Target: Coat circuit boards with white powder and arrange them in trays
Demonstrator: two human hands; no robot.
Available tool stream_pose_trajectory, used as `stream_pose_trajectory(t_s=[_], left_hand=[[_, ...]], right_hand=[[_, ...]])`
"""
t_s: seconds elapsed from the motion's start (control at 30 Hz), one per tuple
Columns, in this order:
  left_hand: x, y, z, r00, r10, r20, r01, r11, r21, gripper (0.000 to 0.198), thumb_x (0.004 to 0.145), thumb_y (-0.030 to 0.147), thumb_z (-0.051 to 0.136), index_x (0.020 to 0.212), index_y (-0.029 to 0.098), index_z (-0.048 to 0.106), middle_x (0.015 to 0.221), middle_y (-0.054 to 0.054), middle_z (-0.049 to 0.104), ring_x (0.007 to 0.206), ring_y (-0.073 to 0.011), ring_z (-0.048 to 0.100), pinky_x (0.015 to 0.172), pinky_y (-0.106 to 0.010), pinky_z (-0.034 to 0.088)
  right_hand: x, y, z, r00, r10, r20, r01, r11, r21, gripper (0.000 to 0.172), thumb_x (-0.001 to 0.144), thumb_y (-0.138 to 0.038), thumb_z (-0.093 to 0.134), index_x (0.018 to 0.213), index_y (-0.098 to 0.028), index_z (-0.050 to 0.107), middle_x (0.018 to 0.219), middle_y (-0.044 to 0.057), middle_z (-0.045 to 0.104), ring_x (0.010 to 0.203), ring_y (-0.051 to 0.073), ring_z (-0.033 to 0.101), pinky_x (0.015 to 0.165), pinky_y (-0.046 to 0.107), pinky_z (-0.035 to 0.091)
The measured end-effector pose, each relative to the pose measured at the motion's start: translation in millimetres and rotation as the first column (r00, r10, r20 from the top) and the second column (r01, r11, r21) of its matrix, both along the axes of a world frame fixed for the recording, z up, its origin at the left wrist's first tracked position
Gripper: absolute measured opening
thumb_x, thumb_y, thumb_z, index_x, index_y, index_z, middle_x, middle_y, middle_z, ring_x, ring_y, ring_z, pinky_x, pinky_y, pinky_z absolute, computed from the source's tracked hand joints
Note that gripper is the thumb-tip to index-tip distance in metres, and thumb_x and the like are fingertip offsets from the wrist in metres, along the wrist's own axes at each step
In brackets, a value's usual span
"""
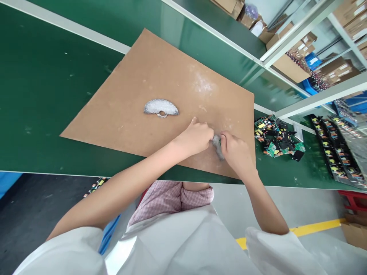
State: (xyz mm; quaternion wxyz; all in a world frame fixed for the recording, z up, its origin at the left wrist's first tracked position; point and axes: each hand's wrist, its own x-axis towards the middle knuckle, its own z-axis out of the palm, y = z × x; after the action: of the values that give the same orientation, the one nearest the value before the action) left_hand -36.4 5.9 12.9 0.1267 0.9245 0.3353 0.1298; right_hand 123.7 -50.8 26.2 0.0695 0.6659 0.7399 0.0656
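Observation:
My left hand and my right hand are close together over the right part of a brown cardboard sheet. Between them is a small grey, rough-looking piece, blurred and partly covered by the fingers. Both hands are closed, with their fingertips gripping its upper end from either side; its lower end hangs toward the sheet. What the piece is cannot be made out. Left of the hands, a half-round whitish-grey disc with a dark edge and a notch at its straight side lies flat on the cardboard.
White powder marks the cardboard. On the green bench, right of the sheet, lies a heap of circuit boards. Further right are black trays with rows of components. A white metal frame and cardboard boxes stand behind.

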Motion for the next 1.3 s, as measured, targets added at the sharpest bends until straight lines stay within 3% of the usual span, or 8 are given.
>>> stream_pose_trajectory(t_s=[0.4, 0.67, 0.93, 1.17, 1.3], left_hand=[[-5, 6, 3.3, 0.995, 0.067, -0.068, -0.064, 0.997, 0.042, 0.029, 0.078, 0.007, 0.041, 0.081, 0.014, 0.069, 0.086, -0.011, 0.067, 0.086, -0.0233, 0.062, 0.084, -0.041, 0.039], [-5, 2, 10.2, 0.992, 0.090, -0.085, -0.086, 0.995, 0.054, 0.024, 0.079, 0.009, 0.044, 0.083, 0.012, 0.068, 0.088, -0.012, 0.067, 0.084, -0.0236, 0.062, 0.082, -0.040, 0.040], [-5, 3, 8.9, 0.993, 0.081, -0.082, -0.077, 0.995, 0.059, 0.024, 0.079, 0.008, 0.045, 0.083, 0.012, 0.068, 0.088, -0.013, 0.067, 0.085, -0.0243, 0.062, 0.086, -0.043, 0.038], [-5, 0, 10.6, 0.994, 0.091, -0.059, -0.088, 0.995, 0.046, 0.023, 0.078, 0.006, 0.045, 0.081, 0.012, 0.068, 0.091, -0.011, 0.067, 0.087, -0.0236, 0.061, 0.088, -0.044, 0.036], [-4, 1, 7.8, 0.993, 0.096, -0.065, -0.092, 0.994, 0.063, 0.023, 0.079, 0.007, 0.045, 0.082, 0.012, 0.067, 0.088, -0.012, 0.067, 0.085, -0.0233, 0.062, 0.088, -0.044, 0.036]], right_hand=[[-15, 31, 7.2, 1.000, 0.009, -0.007, -0.009, 1.000, -0.025, 0.026, 0.100, -0.023, 0.029, 0.105, -0.015, 0.053, 0.087, 0.009, 0.066, 0.076, 0.021, 0.062, 0.057, 0.024, 0.030], [-5, -3, 6.8, 1.000, -0.022, 0.012, 0.023, 0.997, -0.075, 0.025, 0.099, -0.021, 0.031, 0.110, -0.015, 0.054, 0.083, 0.008, 0.065, 0.070, 0.020, 0.061, 0.056, 0.024, 0.031], [-22, 33, 7.5, 0.999, -0.046, 0.014, 0.046, 0.999, -0.017, 0.028, 0.100, -0.023, 0.028, 0.107, -0.014, 0.054, 0.085, 0.009, 0.065, 0.076, 0.022, 0.062, 0.058, 0.025, 0.033], [-18, -3, 11.9, 0.995, -0.038, 0.087, 0.046, 0.995, -0.093, 0.024, 0.099, -0.022, 0.033, 0.108, -0.016, 0.054, 0.078, 0.007, 0.064, 0.068, 0.020, 0.062, 0.054, 0.025, 0.031], [-27, 17, 8.4, 0.996, -0.075, 0.046, 0.077, 0.996, -0.047, 0.027, 0.099, -0.023, 0.029, 0.106, -0.015, 0.055, 0.081, 0.009, 0.064, 0.072, 0.021, 0.062, 0.056, 0.025, 0.033]])
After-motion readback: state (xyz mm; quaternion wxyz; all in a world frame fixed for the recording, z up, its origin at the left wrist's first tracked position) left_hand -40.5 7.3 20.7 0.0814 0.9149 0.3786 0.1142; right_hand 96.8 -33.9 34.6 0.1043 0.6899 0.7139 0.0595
